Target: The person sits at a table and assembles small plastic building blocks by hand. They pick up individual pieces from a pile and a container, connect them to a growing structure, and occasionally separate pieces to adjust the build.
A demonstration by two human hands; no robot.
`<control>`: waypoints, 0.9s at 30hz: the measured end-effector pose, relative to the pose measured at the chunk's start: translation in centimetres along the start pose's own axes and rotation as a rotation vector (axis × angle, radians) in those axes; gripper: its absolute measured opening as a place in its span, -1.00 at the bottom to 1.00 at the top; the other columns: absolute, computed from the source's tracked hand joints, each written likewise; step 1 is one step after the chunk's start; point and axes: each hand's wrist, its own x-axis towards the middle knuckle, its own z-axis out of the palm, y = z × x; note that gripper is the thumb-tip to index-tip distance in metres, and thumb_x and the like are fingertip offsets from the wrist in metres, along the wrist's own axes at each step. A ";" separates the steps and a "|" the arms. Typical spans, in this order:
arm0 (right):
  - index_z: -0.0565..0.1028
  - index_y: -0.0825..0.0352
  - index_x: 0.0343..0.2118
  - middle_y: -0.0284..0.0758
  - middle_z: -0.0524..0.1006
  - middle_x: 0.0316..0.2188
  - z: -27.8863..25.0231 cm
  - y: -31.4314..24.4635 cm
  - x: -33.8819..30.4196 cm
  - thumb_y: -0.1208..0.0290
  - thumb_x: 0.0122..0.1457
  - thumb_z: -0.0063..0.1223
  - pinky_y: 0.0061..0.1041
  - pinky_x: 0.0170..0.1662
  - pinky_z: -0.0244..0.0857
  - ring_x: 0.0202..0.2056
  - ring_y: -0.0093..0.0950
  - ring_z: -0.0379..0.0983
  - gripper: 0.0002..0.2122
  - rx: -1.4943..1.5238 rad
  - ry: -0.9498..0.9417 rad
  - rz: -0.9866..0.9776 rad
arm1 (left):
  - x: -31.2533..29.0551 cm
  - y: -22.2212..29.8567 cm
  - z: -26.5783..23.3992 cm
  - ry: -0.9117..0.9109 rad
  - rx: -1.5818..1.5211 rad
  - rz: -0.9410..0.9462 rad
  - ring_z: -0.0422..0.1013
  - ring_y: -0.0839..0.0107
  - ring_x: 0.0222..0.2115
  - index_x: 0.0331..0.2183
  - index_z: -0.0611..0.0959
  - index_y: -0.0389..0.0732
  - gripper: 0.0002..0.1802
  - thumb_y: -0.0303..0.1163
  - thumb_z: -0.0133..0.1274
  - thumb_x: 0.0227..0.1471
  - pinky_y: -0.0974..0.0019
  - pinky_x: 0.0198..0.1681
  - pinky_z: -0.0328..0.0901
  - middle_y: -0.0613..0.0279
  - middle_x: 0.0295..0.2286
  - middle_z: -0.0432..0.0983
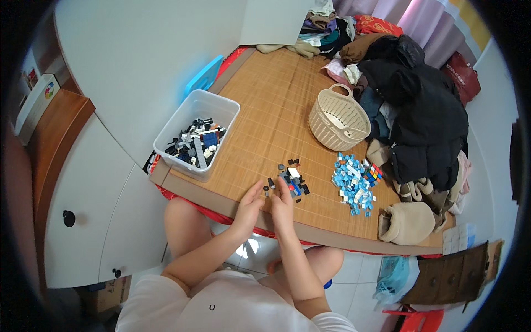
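Observation:
My left hand (250, 206) and my right hand (282, 207) reach over the near edge of the bamboo mat (260, 105), palms facing each other with a gap between. Fingers on both are stretched out, and I see nothing held in either. A few dark toy bricks (271, 182) lie on the mat between and just beyond the fingertips. Beside my right fingertips spreads a small pile of building bricks (293, 172) in black, grey, white and blue, with a red piece among them. My right fingers hide part of that pile.
A clear plastic bin (229, 119) of mixed bricks stands at left, near a blue lid (204, 76). Rightward lie light-blue and white pieces (349, 180), a puzzle cube (374, 174), a beige basket (326, 124) and a heap of dark clothes (426, 105).

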 end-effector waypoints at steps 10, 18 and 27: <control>0.17 0.48 0.08 -0.05 0.19 0.09 0.3 2.4 0.9 0.66 0.03 -0.32 -0.48 0.16 -0.07 0.14 -0.29 0.07 -0.54 -0.155 0.003 -0.079 | 1.5 -1.2 1.1 0.042 -0.036 0.015 -0.08 0.28 0.17 0.10 0.12 -0.40 -0.43 -0.56 -0.29 0.01 0.32 0.18 -0.13 -0.03 0.12 0.00; 0.19 0.48 0.07 -0.11 0.28 0.02 1.4 1.4 0.2 0.69 0.02 -0.31 -0.50 0.08 0.08 0.05 -0.36 0.21 -0.54 0.016 0.058 -0.034 | 1.8 -0.9 1.5 0.049 -0.102 0.009 -0.04 0.29 0.15 0.09 0.13 -0.42 -0.46 -0.51 -0.31 0.05 0.31 0.18 -0.11 -0.05 0.12 0.00; 0.20 0.46 0.05 -0.17 0.27 0.02 1.5 1.1 0.0 0.71 0.02 -0.32 -0.51 0.10 0.05 0.05 -0.39 0.19 -0.55 0.139 0.091 0.017 | 2.0 -1.1 1.1 0.049 -0.215 0.009 -0.01 0.30 0.14 0.09 0.13 -0.43 -0.47 -0.49 -0.31 0.06 0.32 0.17 -0.09 -0.05 0.11 0.03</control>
